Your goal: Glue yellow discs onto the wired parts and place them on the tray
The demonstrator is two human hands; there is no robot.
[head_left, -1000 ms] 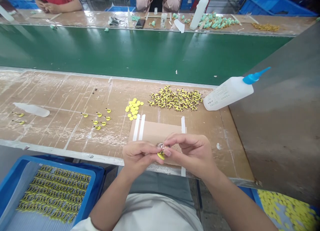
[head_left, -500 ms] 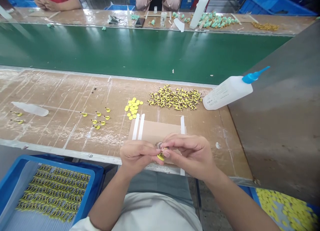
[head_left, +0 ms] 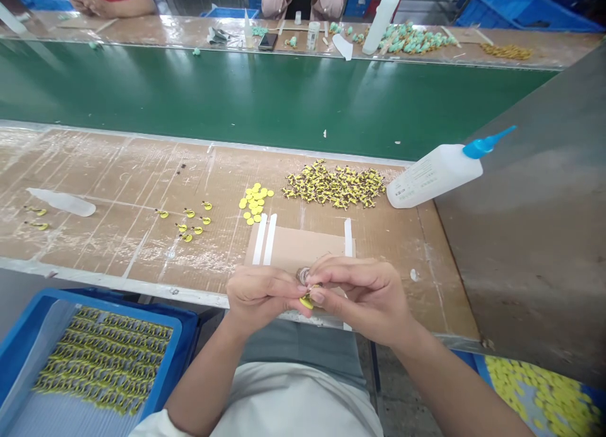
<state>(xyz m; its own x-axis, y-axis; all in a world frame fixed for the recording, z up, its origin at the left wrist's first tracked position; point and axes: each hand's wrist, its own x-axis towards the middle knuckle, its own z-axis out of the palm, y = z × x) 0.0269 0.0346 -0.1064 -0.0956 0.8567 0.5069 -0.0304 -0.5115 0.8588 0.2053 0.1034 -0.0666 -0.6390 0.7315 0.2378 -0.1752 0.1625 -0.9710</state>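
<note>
Between my hands, over the table's near edge, is a yellow disc (head_left: 306, 302) with a small dark-and-yellow figure on it. My left hand (head_left: 265, 295) pinches the disc from the left, thumb and forefinger closed. My right hand (head_left: 362, 292) has its fingertips closed on the small figure, which they mostly cover. Just behind the fingertips, a small round clear container (head_left: 303, 275) shows in part on a cardboard sheet (head_left: 307, 244) with white tape strips. Beyond the sheet lie loose yellow discs (head_left: 255, 202) and a heap of small yellow-and-dark figures (head_left: 334, 184).
A white bottle with a blue nozzle (head_left: 435, 175) leans at right by a metal panel (head_left: 534, 222). Several figures on discs (head_left: 188, 221) lie left, near a white bottle (head_left: 64, 201). A blue crate (head_left: 176, 342) holds rows of them. Beyond the green belt (head_left: 265, 96) sit two people.
The view has shifted slightly. Both hands stay together at the disc and figure, with only small finger movement.
</note>
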